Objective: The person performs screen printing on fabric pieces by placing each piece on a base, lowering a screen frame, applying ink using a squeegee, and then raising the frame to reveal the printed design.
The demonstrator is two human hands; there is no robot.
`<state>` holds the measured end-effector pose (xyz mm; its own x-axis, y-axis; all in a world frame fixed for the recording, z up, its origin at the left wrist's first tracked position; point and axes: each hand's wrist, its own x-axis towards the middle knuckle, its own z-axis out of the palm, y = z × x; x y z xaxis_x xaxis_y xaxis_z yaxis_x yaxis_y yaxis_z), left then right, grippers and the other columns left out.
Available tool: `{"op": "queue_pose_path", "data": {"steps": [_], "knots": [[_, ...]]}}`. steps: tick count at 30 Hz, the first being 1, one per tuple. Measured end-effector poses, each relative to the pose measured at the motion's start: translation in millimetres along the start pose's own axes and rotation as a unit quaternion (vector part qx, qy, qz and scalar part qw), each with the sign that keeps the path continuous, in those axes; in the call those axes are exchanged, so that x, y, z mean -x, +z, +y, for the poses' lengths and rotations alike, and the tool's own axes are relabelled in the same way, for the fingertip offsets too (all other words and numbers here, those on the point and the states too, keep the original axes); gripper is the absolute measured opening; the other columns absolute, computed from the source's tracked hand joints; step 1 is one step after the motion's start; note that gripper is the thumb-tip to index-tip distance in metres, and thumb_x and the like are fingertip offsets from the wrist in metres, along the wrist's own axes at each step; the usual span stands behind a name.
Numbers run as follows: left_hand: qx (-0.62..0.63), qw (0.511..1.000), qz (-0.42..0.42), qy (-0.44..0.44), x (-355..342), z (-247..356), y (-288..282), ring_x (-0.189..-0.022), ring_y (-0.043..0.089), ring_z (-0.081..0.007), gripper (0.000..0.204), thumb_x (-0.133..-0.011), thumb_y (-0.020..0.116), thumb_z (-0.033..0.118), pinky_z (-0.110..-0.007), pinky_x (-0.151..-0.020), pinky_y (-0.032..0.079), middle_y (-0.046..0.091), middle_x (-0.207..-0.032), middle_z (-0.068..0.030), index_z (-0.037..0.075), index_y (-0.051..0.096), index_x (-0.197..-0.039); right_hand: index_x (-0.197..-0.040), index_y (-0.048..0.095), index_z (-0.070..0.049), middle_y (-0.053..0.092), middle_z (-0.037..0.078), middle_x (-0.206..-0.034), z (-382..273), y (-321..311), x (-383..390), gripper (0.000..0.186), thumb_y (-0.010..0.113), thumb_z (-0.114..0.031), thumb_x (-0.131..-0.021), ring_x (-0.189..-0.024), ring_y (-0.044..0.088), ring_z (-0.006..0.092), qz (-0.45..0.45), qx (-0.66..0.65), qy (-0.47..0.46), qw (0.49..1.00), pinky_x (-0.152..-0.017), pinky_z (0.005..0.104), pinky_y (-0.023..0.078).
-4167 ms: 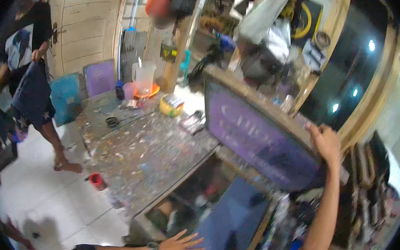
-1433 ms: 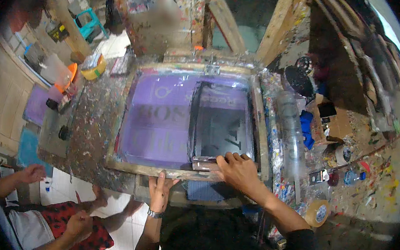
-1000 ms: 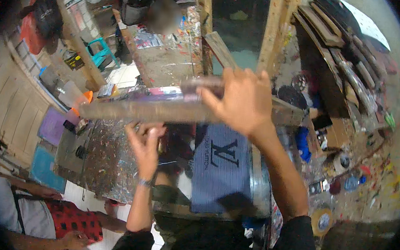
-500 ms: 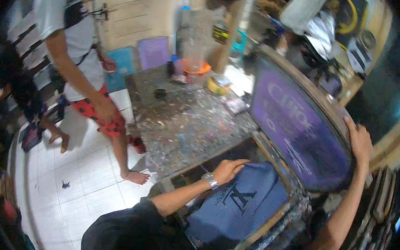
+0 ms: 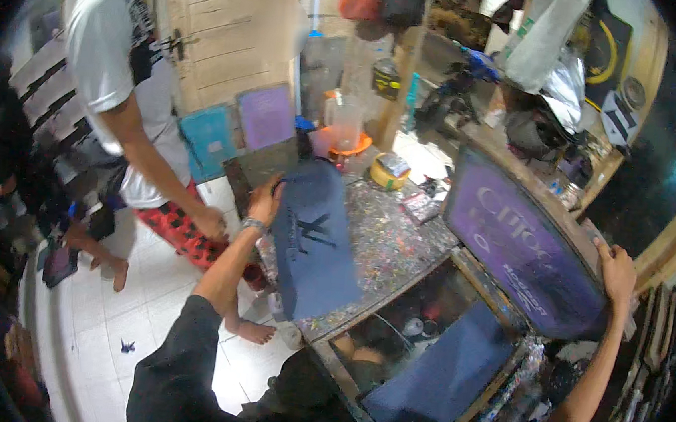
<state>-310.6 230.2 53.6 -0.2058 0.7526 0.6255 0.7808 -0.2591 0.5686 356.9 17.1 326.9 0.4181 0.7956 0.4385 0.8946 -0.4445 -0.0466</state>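
Observation:
Pinched in my left hand (image 5: 265, 203) is one end of a blue-grey fabric panel (image 5: 324, 278) with a dark printed mark. The panel hangs above the paint-speckled table (image 5: 408, 241). My right hand (image 5: 618, 272) grips the corner of a wood-framed printing screen (image 5: 505, 226) with purple mesh, which stands tilted up on its hinged side. Below the screen, a second blue-grey panel (image 5: 448, 373), with no print showing, lies on the glass-topped printing bed (image 5: 349, 365). Part of the glass is bare, and things beneath show through.
A person in a white shirt (image 5: 118, 55) stands just left of the table. At its far end are a yellow tub (image 5: 390, 171), a clear jug (image 5: 347, 126) and an orange dish (image 5: 352, 146). Purple (image 5: 266, 116) and teal (image 5: 207, 145) screens lean by the door.
My left hand has lifted the printed panel off the bed and carried it left over the table, uncovering another panel. My right hand still holds the screen up. The person at left has shifted slightly.

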Motion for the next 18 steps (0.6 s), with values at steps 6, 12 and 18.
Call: {"op": "queue_pose_path", "data": {"steps": [6, 12, 18], "knots": [[0.166, 0.961, -0.143, 0.170, 113.9, 133.4, 37.8, -0.125, 0.046, -0.0442, 0.052, -0.089, 0.065, 0.018, -0.047, -0.106, 0.038, 0.050, -0.136, -0.0262, -0.005, 0.049, -0.133, -0.092, 0.071, 0.001, 0.068, 0.029, -0.094, -24.0, 2.6, 20.1, 0.077, 0.050, -0.072, -0.081, -0.096, 0.066, 0.0423, 0.017, 0.007, 0.050, 0.999, -0.084, 0.0498, 0.050], [0.051, 0.701, -0.549, 0.451, 341.3, 206.6, 45.2, -0.144, 0.026, -0.0387, 0.077, -0.083, 0.055, 0.070, -0.065, -0.111, 0.019, 0.026, -0.158, -0.0147, 0.032, 0.039, -0.148, -0.092, 0.074, 0.001, 0.069, 0.028, -0.095, -42.0, -10.3, -0.9, 0.080, 0.050, -0.074, -0.079, -0.097, 0.066, 0.0426, -0.021, -0.011, 0.042, 0.999, -0.085, 0.0487, 0.052], [0.020, 0.692, -0.553, 0.463, 355.7, 207.5, 48.3, -0.146, 0.025, -0.0324, 0.077, -0.086, 0.044, 0.074, -0.064, -0.114, 0.011, 0.024, -0.160, -0.0125, 0.031, 0.038, -0.149, -0.093, 0.074, 0.001, 0.068, 0.029, -0.102, -17.2, -7.1, -11.0, 0.080, 0.049, -0.074, -0.079, -0.103, 0.065, 0.0429, -0.020, -0.036, 0.036, 0.999, -0.089, 0.0500, 0.050]]}}
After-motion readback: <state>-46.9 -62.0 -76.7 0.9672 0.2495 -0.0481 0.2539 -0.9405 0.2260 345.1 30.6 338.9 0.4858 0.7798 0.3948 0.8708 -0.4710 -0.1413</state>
